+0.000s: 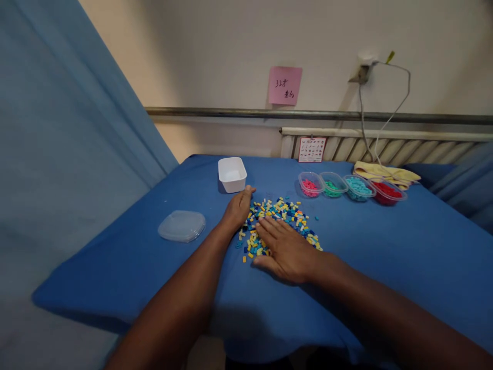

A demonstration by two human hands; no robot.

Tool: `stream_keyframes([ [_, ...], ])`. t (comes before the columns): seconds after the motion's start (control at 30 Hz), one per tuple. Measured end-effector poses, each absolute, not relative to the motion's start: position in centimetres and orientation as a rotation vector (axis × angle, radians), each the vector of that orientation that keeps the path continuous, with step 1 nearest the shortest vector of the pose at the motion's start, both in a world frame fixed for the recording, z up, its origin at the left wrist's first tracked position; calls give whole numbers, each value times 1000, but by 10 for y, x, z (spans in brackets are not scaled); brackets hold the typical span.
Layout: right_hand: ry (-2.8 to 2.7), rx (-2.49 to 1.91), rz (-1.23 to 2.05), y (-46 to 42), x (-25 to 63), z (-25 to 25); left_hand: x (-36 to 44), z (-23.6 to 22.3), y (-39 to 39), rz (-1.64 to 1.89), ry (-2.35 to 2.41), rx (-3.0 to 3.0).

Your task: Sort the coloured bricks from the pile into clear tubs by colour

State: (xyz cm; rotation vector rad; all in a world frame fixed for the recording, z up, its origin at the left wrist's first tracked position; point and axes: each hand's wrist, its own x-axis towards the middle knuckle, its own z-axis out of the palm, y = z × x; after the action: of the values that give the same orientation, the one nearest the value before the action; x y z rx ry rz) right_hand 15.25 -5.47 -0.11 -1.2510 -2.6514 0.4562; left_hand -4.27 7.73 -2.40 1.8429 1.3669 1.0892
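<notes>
A loose pile of small plastic bricks (pixel 283 208), mostly yellow, blue, teal and white, lies spread on the blue cloth (pixel 162 288). My right hand (pixel 287 249) rests flat on the near side of the pile, its fingers stretched out and its thumb apart. On the pile's left edge stands my left hand (pixel 238 208), turned on its side, fingers extended against the bricks. Neither hand grips anything. Some bricks are hidden under my right hand. Just beyond my left hand is a white plastic tub (pixel 232 177) with no bricks visible in it.
Clear containers hold pink bricks (pixel 309 188), green bricks (pixel 332 189), light blue bricks (pixel 358 188) and red bricks (pixel 386 191) at the back right. Behind them lies a yellow cloth (pixel 381 172). A clear lid (pixel 182 226) lies left. A cable (pixel 364 123) hangs from the wall socket.
</notes>
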Motion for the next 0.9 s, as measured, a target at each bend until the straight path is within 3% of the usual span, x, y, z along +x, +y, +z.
stream_keyframes([
  [0.2,-2729,-1035,536,-76,128,11,-46,-25,79,1116,1370,1851],
  [0.37,-2709,-1041,497,-91,160,6,-45,-18,72,1021,1377,1985],
  [0.7,-2598,-1377,406,-106,227,-7,-27,-5,36,354,1259,2553],
  [0.9,-2491,-1482,357,-113,244,-23,-18,-6,14,173,983,2684],
])
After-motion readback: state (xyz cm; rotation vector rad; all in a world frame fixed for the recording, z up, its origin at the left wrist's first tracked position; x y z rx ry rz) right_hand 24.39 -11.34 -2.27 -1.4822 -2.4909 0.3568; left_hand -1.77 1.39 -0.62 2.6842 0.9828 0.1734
